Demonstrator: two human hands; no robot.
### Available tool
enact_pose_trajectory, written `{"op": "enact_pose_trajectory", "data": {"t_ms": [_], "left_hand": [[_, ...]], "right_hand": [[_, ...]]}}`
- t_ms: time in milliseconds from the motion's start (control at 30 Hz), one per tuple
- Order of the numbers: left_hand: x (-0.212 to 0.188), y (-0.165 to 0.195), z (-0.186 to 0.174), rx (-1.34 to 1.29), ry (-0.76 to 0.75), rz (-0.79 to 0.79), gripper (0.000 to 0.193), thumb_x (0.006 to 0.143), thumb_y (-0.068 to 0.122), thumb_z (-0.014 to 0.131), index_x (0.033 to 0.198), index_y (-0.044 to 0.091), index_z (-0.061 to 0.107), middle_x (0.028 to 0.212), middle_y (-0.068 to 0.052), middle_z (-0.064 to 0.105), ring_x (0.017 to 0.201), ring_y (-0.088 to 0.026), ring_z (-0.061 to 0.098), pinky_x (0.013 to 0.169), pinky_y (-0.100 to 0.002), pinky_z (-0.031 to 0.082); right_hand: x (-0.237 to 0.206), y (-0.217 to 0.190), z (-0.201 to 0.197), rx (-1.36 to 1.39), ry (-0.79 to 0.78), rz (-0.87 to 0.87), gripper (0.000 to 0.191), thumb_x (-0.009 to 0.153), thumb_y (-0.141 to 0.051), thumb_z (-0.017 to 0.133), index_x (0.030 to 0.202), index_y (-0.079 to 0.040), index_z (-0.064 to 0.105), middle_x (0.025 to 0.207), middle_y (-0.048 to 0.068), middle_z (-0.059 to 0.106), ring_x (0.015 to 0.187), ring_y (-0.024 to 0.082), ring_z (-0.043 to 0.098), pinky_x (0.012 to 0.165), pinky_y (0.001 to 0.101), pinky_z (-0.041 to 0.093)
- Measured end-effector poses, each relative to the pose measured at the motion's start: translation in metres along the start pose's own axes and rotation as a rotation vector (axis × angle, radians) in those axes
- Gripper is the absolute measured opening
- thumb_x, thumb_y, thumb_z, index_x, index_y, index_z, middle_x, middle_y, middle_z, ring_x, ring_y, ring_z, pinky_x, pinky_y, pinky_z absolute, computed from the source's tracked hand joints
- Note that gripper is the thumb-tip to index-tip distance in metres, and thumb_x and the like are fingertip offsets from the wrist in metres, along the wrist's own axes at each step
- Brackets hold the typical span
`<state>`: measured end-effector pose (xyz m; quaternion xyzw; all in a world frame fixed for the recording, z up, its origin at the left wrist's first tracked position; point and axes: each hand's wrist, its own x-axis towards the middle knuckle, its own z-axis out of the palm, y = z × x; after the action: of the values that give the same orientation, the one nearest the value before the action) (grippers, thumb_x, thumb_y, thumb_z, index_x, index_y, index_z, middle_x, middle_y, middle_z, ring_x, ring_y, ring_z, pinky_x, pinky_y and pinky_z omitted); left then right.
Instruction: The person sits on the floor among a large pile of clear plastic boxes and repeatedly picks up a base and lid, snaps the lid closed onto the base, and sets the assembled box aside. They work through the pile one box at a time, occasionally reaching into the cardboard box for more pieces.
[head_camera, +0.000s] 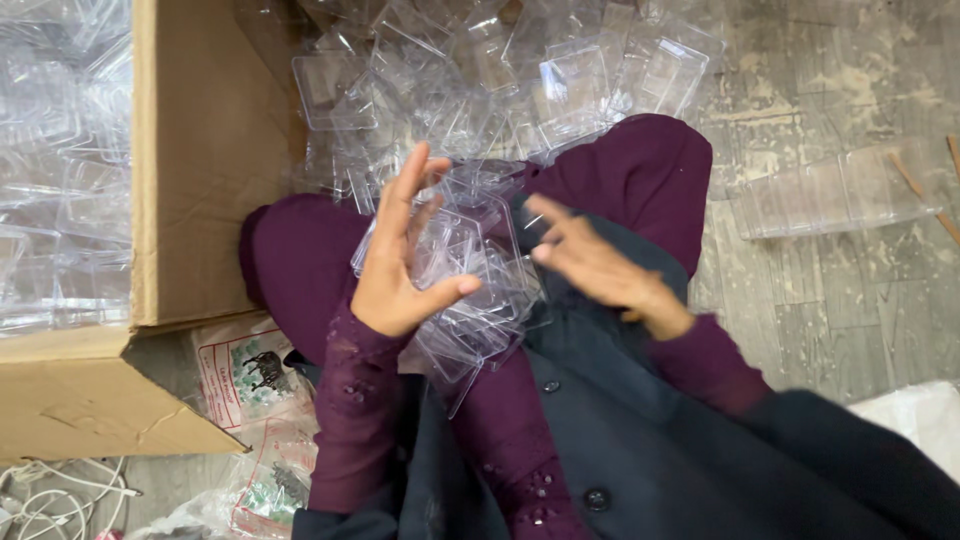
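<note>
Several clear plastic clamshell cases (470, 290) are lying heaped in the person's lap, between the knees, where both hands can reach them without stretching; I judge the lap is serving as a small holding spot fed from the bigger heap ahead. The left hand (405, 260) is standing on edge at about nine o'clock of this small pile, palm turned inward toward it, fingers (408, 190) straight and spread apart, the thumb sticking out toward three o'clock and touching the pile's near edge. It is pressing against or steadying the cases rather than clamping one; no single case is visibly gripped. The right hand (590, 265) is hovering at about three o'clock of the pile, palm down, blurred, its fingers loosely extended and apart, reaching toward the upper edge of the cases; whether they are touching plastic cannot be told.

Outward, at twelve o'clock, a large loose heap of clear cases (500, 80) is spilling across the floor (820, 320) just beyond the knees. At nine o'clock a cardboard box (200, 170) is sitting open, filled with more of the same cases. At two o'clock a row of nested clear trays (830, 195) is lying on the floor, well apart. A printed plastic bag (250, 375) is lying at seven o'clock, beside white cables (60, 495).
</note>
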<state>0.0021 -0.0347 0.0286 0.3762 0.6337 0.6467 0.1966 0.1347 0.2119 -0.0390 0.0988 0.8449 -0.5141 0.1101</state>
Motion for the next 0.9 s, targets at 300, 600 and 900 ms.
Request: {"op": "enact_pose_trajectory", "data": {"t_ms": [300,600,900], "left_hand": [[0.015,0.013,0.017,0.323,-0.189,0.234,0.128,0.075,0.044,0.095,0.168,0.008,0.014,0.162,-0.016,0.041,0.151,-0.034,0.041,0.129,-0.044,0.034],[0.018,0.021,0.025,0.363,-0.218,0.32,0.129,0.076,0.049,0.094,0.167,0.005,0.014,0.162,-0.016,0.04,0.146,-0.031,0.041,0.125,-0.044,0.033],[0.022,0.026,0.031,0.363,-0.222,0.344,0.124,0.08,0.047,0.094,0.168,0.006,0.017,0.158,-0.016,0.039,0.147,-0.031,0.042,0.126,-0.043,0.035]], "right_hand": [[-0.035,-0.062,-0.027,0.382,0.074,-0.539,0.123,0.078,-0.013,0.09,0.168,-0.009,0.007,0.16,0.013,0.035,0.157,0.026,0.034,0.134,0.0424,0.026],[-0.038,-0.081,-0.035,-0.055,0.121,-0.486,0.119,0.066,-0.022,0.094,0.161,-0.005,0.025,0.153,0.017,0.039,0.146,0.031,0.044,0.125,0.043,0.038],[-0.046,-0.081,-0.038,-0.035,0.108,-0.377,0.118,0.062,-0.016,0.093,0.16,-0.007,0.029,0.151,0.015,0.039,0.145,0.03,0.045,0.118,0.0424,0.045]]}}
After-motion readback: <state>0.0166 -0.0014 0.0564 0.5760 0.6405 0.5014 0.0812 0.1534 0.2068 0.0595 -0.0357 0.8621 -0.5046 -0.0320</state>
